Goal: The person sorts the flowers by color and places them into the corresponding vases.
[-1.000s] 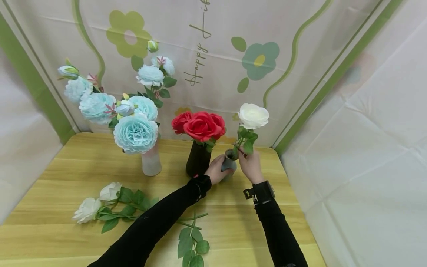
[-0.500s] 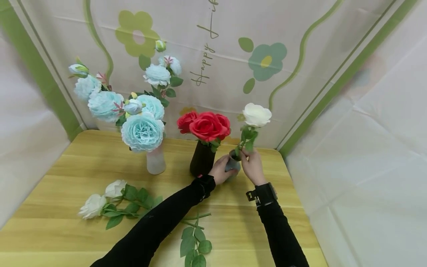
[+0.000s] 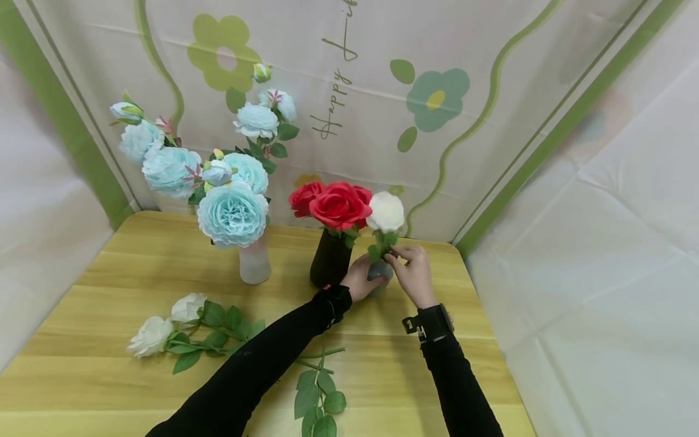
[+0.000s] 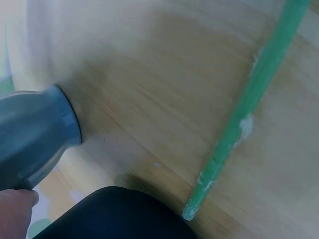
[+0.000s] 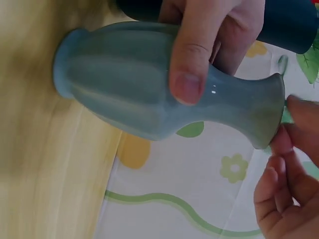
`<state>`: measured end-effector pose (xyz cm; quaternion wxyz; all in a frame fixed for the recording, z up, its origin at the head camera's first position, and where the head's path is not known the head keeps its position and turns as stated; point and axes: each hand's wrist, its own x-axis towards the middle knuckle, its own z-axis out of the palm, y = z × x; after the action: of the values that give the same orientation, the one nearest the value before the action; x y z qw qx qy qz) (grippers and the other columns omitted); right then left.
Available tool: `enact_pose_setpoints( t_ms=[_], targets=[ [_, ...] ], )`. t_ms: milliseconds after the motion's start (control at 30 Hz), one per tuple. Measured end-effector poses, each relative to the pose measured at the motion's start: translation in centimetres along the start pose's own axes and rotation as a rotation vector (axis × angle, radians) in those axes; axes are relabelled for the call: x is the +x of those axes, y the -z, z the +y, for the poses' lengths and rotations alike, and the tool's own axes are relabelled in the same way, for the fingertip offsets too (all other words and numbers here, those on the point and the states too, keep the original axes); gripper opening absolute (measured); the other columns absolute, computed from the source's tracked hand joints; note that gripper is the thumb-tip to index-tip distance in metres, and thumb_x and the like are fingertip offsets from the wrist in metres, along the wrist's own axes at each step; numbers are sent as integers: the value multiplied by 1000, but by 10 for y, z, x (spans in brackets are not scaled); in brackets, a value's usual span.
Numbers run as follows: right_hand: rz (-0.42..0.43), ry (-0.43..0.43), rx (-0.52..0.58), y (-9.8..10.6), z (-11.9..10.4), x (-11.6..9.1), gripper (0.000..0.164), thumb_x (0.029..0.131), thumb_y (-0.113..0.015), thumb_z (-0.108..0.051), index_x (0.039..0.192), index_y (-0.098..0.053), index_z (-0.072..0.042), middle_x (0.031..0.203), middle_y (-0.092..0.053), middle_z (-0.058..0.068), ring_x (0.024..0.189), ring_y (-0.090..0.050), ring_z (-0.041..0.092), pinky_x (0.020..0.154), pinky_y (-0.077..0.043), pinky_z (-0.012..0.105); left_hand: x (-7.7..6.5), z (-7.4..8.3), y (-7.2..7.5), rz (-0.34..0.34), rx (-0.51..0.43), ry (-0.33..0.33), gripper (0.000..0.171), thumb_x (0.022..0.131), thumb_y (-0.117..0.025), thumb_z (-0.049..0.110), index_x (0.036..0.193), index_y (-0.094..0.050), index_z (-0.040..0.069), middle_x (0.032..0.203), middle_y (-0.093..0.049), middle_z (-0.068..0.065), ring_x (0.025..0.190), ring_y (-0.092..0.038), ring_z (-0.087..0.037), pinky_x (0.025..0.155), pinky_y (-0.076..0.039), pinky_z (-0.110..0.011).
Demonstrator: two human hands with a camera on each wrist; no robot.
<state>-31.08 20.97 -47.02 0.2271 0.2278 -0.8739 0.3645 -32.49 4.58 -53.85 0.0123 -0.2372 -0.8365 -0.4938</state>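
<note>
A small blue-grey vase (image 3: 380, 272) with a narrow neck stands on the table. My left hand (image 3: 357, 279) grips it around the body, the thumb lying along its side in the right wrist view. A white rose (image 3: 386, 212) rises upright over the vase mouth, its bloom overlapping the red roses beside it. Thumb and fingers of my right hand (image 3: 413, 270) pinch the rose low down, among its leaves. In the right wrist view those fingertips (image 5: 281, 142) are right at the vase rim. The stem's lower end is hidden.
Close on the left, a black vase (image 3: 330, 261) holds red roses (image 3: 340, 206). Further left stands a white vase (image 3: 255, 264) with pale blue flowers (image 3: 233, 213). White roses (image 3: 151, 337) and a leafy stem (image 3: 322, 394) lie on the wooden table (image 3: 98, 364). Fabric walls surround it.
The white rose has come left and down, from right of the vase to over its mouth. My right hand has shifted slightly with it; the left hand keeps its grip.
</note>
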Motion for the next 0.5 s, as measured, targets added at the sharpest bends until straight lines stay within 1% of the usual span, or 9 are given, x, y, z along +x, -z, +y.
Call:
enact_pose_setpoints(
  t_ms=[100, 167, 200, 233, 267, 333, 400, 500],
  targets=[
    [135, 59, -25, 1, -7, -11, 13, 90, -73, -4, 102, -76, 1, 94, -66, 11, 90, -54, 27, 67, -43, 35, 3, -6, -2, 20, -5, -41, 67, 95, -68, 30, 151, -37, 11, 147, -44, -10, 137, -39, -22, 112, -32, -31],
    [243, 136, -42, 1, -15, -19, 7, 89, -73, -1, 96, -76, 1, 90, -65, 11, 85, -55, 27, 62, -44, 36, 6, -8, -3, 30, 17, -68, 66, 95, -69, 31, 149, -39, 9, 145, -46, -11, 135, -41, -23, 112, -33, -32],
    [287, 183, -54, 1, -20, -23, 6, 89, -72, -1, 93, -75, 2, 88, -65, 11, 82, -56, 26, 59, -46, 35, 8, -10, -4, 33, 44, -82, 65, 95, -68, 31, 149, -39, 8, 144, -47, -11, 134, -42, -23, 112, -33, -30],
    [318, 230, -58, 1, -25, -27, 5, 89, -71, -2, 91, -75, 1, 86, -65, 10, 78, -57, 25, 57, -46, 35, 9, -11, -4, 34, 65, -92, 64, 96, -68, 31, 148, -39, 8, 144, -47, -11, 134, -42, -22, 112, -32, -29],
    [331, 280, -51, 1, -31, -31, 6, 89, -71, -3, 89, -75, 1, 84, -65, 10, 74, -58, 24, 55, -47, 33, 10, -12, -5, 35, 76, -100, 64, 96, -67, 30, 149, -39, 8, 144, -47, -10, 134, -41, -22, 113, -30, -28],
    [312, 379, -18, -1, -42, -39, 10, 91, -69, -7, 87, -75, 0, 80, -66, 7, 66, -58, 21, 52, -47, 29, 10, -13, -4, 40, 75, -115, 61, 97, -68, 27, 147, -40, 7, 143, -48, -12, 134, -42, -23, 113, -30, -28],
    [257, 473, 27, -4, -54, -47, 14, 93, -68, -12, 86, -75, -2, 78, -67, 4, 61, -57, 17, 52, -46, 24, 10, -13, -3, 43, 52, -128, 60, 96, -69, 23, 146, -41, 6, 141, -49, -13, 132, -44, -24, 112, -32, -30],
    [149, 584, 106, -7, -70, -58, 12, 94, -68, -13, 87, -75, -5, 77, -67, 1, 59, -56, 14, 54, -44, 19, 8, -13, -2, 46, 9, -151, 61, 94, -71, 20, 145, -42, 4, 139, -50, -15, 130, -46, -26, 110, -35, -33]
  ],
)
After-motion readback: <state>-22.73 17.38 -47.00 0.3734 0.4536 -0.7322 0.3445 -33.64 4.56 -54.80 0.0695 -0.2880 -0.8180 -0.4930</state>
